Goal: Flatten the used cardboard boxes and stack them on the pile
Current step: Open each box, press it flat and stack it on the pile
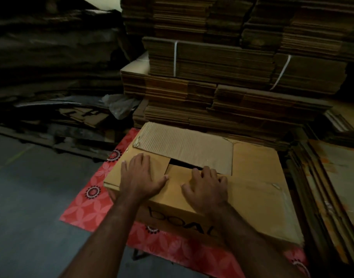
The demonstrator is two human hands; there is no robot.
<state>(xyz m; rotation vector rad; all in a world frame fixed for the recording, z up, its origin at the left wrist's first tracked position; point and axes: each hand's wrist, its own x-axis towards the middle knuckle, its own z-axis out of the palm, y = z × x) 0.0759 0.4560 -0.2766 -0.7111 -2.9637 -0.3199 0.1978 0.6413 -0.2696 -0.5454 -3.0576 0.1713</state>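
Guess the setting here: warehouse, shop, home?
Most likely a cardboard storage or recycling storeroom. Tall stacks of flattened cardboard fill the back, some bundles tied with white strapping. Both hands, left hand and right hand, work a cardboard box on a red floral-covered table.

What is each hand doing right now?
Left hand: open, pressing flat on the cardboard box.
Right hand: fingers curled over a flap edge, gripping it.

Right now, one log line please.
left hand flat on box | right hand fingers curled at flap gap | box not flattened
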